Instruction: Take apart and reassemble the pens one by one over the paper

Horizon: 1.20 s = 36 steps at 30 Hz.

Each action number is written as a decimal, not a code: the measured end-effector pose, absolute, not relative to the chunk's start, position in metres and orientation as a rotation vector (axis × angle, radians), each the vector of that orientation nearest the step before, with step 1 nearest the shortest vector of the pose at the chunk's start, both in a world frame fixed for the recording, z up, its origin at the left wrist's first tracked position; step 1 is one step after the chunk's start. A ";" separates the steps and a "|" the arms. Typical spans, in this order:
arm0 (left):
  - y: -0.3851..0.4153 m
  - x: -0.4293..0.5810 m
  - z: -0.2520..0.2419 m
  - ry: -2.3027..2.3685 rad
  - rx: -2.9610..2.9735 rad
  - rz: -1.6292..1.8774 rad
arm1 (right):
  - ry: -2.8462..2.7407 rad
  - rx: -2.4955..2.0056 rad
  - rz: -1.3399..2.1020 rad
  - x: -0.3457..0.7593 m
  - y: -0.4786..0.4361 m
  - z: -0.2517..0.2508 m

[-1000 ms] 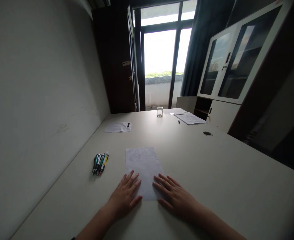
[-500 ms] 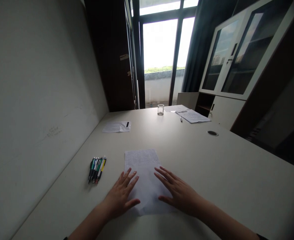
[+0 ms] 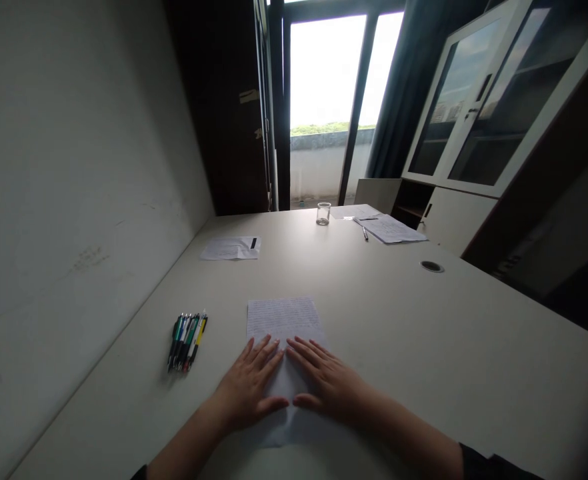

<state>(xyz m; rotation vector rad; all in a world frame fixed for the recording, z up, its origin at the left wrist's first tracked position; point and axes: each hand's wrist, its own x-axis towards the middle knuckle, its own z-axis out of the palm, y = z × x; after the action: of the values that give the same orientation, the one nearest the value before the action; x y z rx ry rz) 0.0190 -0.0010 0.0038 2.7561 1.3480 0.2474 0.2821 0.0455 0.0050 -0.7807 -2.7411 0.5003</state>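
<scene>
Wall [image 3: 74,173], plain and pale, bounds the scene on the left. White table [image 3: 374,300] runs from the near edge of view toward a bright window [image 3: 324,73], with a glass-doored cabinet [image 3: 474,100] behind its far right corner. A stack of papers [image 3: 391,229] lies at that corner; a smaller sheet [image 3: 229,248] with a black bar lies far left. The principal object, the paper [image 3: 285,383], rests on the near middle of the table, its upper part lined, its lower part largely covered. Left hand [image 3: 251,383] and right hand [image 3: 324,377] lie over it palm down, fingers extended, neither clenched nor grasping. Compared with half a second ago, the hands have drawn together: fingertips now almost meet and the thumbs are just apart, where a wide gap stood between them. The change suggests that the paper is being handled by flat pressure about its midline rather than by grip; how firmly the palms bear cannot be told. Pens [image 3: 187,341] lie side by side left of the paper, untouched. Smallest are the glass [image 3: 323,214], upright at the far edge, and a lone pen [image 3: 365,233] beside the stack.
</scene>
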 end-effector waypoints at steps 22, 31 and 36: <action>-0.001 0.017 -0.002 1.489 2.660 0.179 | -2.795 -0.919 0.377 0.279 0.044 -0.004; 0.001 0.018 0.001 1.495 2.593 0.106 | -2.796 -0.935 0.277 0.277 0.044 -0.010; 0.002 0.018 0.001 1.486 2.575 0.104 | -2.783 -0.939 0.237 0.277 0.043 -0.009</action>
<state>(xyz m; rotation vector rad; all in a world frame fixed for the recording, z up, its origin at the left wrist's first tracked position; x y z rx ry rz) 0.0184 0.0016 0.0014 2.5745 1.4860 0.1044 0.2767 0.0432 -0.0094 -0.9387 -2.7828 0.2372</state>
